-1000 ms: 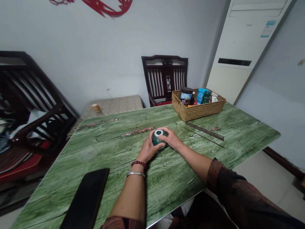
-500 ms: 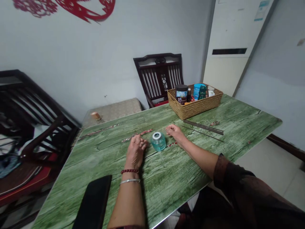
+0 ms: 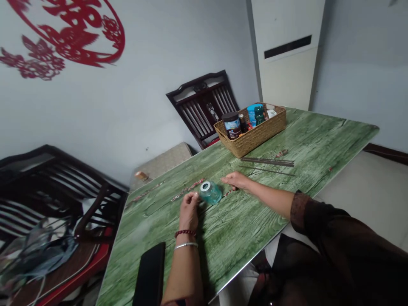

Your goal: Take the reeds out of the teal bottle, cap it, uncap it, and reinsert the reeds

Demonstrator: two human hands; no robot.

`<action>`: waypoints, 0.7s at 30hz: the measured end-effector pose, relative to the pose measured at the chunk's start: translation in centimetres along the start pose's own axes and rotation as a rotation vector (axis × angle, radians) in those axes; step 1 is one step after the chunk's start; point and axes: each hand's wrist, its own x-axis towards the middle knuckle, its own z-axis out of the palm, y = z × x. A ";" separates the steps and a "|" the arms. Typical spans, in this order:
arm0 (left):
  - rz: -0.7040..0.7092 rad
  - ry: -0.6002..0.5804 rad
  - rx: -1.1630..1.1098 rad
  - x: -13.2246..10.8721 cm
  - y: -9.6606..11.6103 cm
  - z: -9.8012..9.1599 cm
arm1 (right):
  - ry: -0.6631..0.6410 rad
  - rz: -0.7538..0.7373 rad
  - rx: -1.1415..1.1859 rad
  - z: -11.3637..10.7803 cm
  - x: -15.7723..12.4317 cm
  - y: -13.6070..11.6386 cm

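A small teal glass jar with a white-rimmed mouth stands on the green wood-grain table. My left hand, with a red bead bracelet and a silver bangle on the wrist, rests on the table with its fingers curled, knuckles against the jar's left side. My right hand lies on the table just right of the jar, fingers stretched out low and holding nothing. It does not touch the jar.
A wicker basket of jars and bottles sits at the table's far side, with thin dark sticks lying before it. A black flat object lies near me. A dark wooden chair, a bench and a low side table surround the table.
Both hands let go of the jar and moved apart, left one then drawing back against its side. The view swung right and tilted, so everything shifted leftwards.
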 end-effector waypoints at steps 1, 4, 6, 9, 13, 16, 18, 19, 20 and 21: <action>-0.017 -0.009 0.017 -0.6 0.4 -0.2 | -0.040 0.017 0.027 -0.3 -0.3 -0.2; -0.115 -0.036 -0.035 -2.9 1.8 -1.1 | -0.119 0.070 0.131 -1.8 -1.6 -1.3; -0.165 -0.041 -0.160 -4.8 2.5 -1.9 | -0.139 0.070 0.176 -3.0 -2.6 -2.2; -0.170 -0.026 -0.331 -7.1 2.9 -2.7 | -0.172 0.020 0.228 -4.5 -3.9 -3.5; -0.203 -0.018 -0.348 -8.7 2.1 -2.3 | -0.195 -0.025 0.253 -4.6 -5.3 -3.1; -0.227 -0.017 -0.156 -8.9 1.3 -1.1 | -0.177 0.048 0.144 -3.3 -6.1 -1.4; -0.214 -0.008 -0.034 -8.9 1.0 -0.2 | -0.158 0.047 0.003 -2.3 -6.4 -0.3; -0.206 -0.001 0.006 -8.8 0.9 0.0 | -0.146 0.026 -0.058 -1.9 -6.4 0.0; -0.200 0.006 0.030 -8.8 0.8 0.2 | -0.136 0.005 -0.100 -1.6 -6.5 0.3; -0.195 0.011 0.036 -8.7 0.8 0.3 | -0.130 -0.009 -0.121 -1.4 -6.6 0.4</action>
